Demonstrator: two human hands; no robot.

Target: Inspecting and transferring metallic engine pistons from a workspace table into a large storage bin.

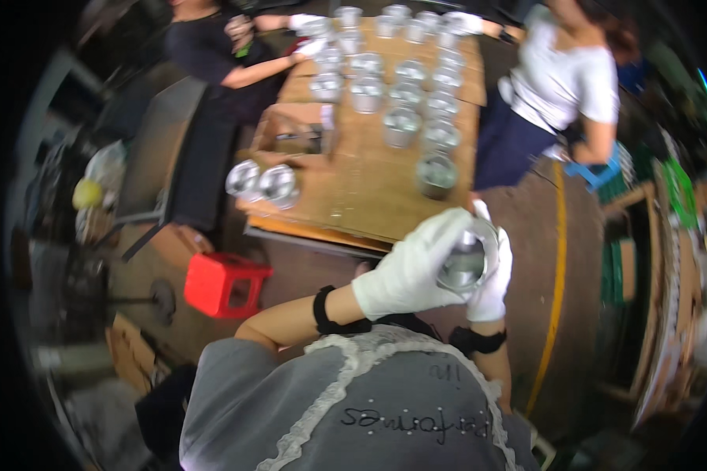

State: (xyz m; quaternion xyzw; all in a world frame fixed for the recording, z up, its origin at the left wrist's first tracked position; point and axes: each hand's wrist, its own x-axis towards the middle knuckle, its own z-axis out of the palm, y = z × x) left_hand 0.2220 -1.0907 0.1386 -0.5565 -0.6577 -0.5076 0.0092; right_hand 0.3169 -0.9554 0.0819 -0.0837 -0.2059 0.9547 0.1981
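A silvery, round metal cup [465, 267] is held between my two white-gloved hands, just past the near right corner of the table, its wide mouth facing up toward me. My left hand [407, 271] wraps round the cup's left side. Against its right side presses my right hand [496, 286], its fingers partly hidden behind the rim. The closest other cup [437, 174] stands upright on the cardboard-covered table [361, 192], a little beyond my hands.
Rows of similar metal cups [401, 125] cover the table's far part. An open cardboard box [292, 132] and two cups [278, 185] sit at its left edge. A red stool [225, 284] stands lower left. Two co-workers, one in black [204, 47], one in white [565, 74], flank the table.
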